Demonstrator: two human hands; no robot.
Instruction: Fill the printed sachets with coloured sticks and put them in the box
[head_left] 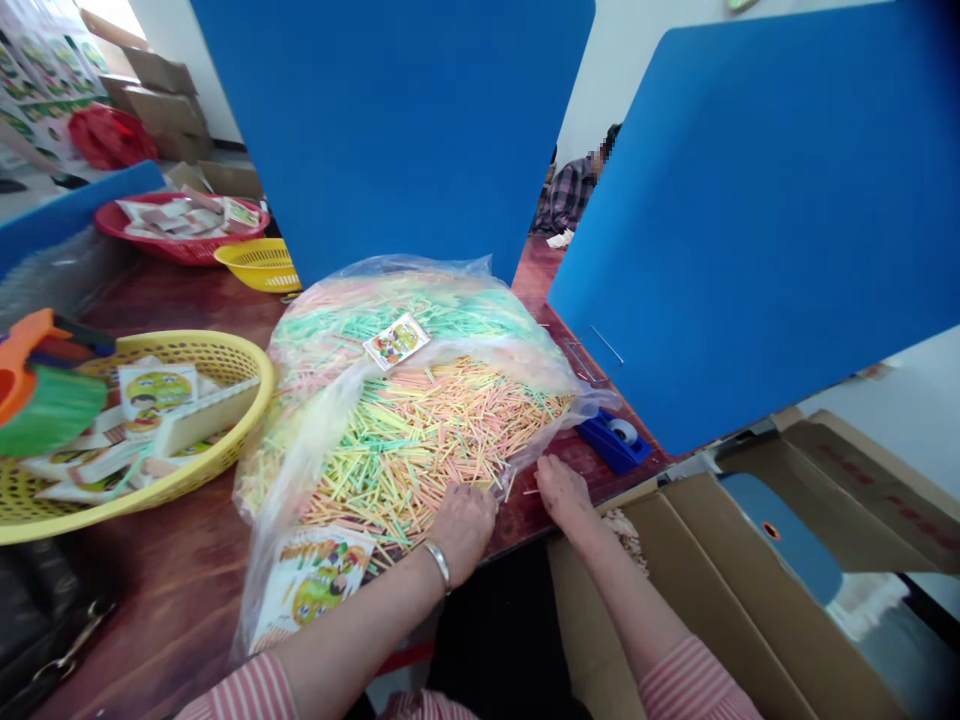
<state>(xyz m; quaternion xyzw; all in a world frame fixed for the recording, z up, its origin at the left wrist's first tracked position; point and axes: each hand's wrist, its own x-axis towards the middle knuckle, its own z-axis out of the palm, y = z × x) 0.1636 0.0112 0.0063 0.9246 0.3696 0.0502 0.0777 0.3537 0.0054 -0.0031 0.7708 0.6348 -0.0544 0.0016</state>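
A large clear plastic bag [315, 440] lies open on the table, full of thin pastel sticks [420, 430] in yellow, green, orange and pink. At the near edge of this heap is my left hand [463, 522], with its fingers curled down by the sticks; what they hold is hidden. My right hand [564, 495] rests at the table edge just right of the bag, fingers closed, and a pale thin stick [531, 491] pokes out from them. A printed packet [397, 342] sits on top of the bag, and larger printed packets [319, 585] lie at its near left corner.
To the left, a yellow basket [259, 400] holds packets, beside an orange-and-green scoop [52, 405]. A blue tape dispenser [615, 440] stands near my right hand. Blue panels [405, 130] rise behind. Below right is an open cardboard box [697, 560]. A person [566, 195] sits beyond.
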